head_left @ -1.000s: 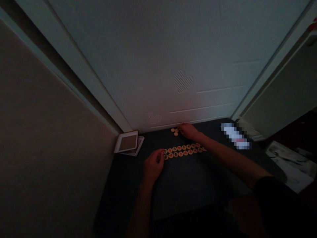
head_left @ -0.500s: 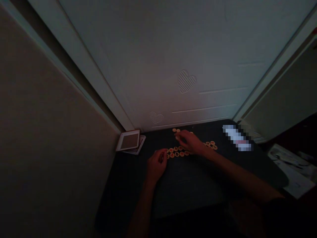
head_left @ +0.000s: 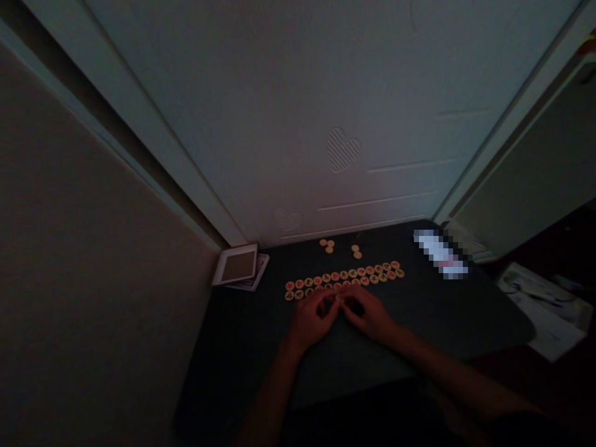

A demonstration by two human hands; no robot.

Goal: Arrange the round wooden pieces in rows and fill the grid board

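Note:
Two rows of several round wooden game pieces (head_left: 344,278) with red and dark markings lie across a dark table (head_left: 354,347). My left hand (head_left: 311,318) and my right hand (head_left: 370,313) meet fingertip to fingertip just in front of the rows, fingers curled together around a small piece that I can barely make out. Three loose pieces (head_left: 326,245) lie near the far edge of the table. Two more loose pieces (head_left: 356,251) rest just right of them.
A white square box lid (head_left: 236,266) leans at the table's far left corner over some paper. A blurred white object (head_left: 440,254) lies at the far right. A pale door (head_left: 326,112) stands behind the table, a wall to the left, papers (head_left: 544,298) on the right.
My right hand came back from the loose pieces at the far edge to the near side of the rows. My left hand shifted right to meet it. The rows show more fully.

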